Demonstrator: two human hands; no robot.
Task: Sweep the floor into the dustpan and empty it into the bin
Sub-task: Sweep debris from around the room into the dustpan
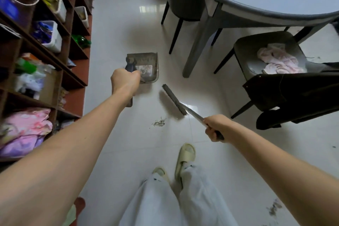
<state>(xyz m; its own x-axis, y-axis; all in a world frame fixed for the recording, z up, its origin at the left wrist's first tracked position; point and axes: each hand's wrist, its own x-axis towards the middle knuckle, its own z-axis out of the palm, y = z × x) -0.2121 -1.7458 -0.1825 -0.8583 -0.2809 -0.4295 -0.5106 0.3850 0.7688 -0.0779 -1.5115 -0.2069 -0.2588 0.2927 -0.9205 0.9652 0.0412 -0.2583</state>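
Left hand [124, 80] grips the dustpan [145, 68] handle, right hand [216, 127] clasps the broom [174, 100], flanking the debris pile [158, 122] for scooping.

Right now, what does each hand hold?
Left hand: closed on the dustpan handle.
Right hand: closed on the broom handle.

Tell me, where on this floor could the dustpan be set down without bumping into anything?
Bare tile lies between the shelving unit and the dining table's leg, beyond the dustpan. More lies between the left arm and the slippers. It is crowded to the right, by the chairs, and around the debris pile beside the broom head.
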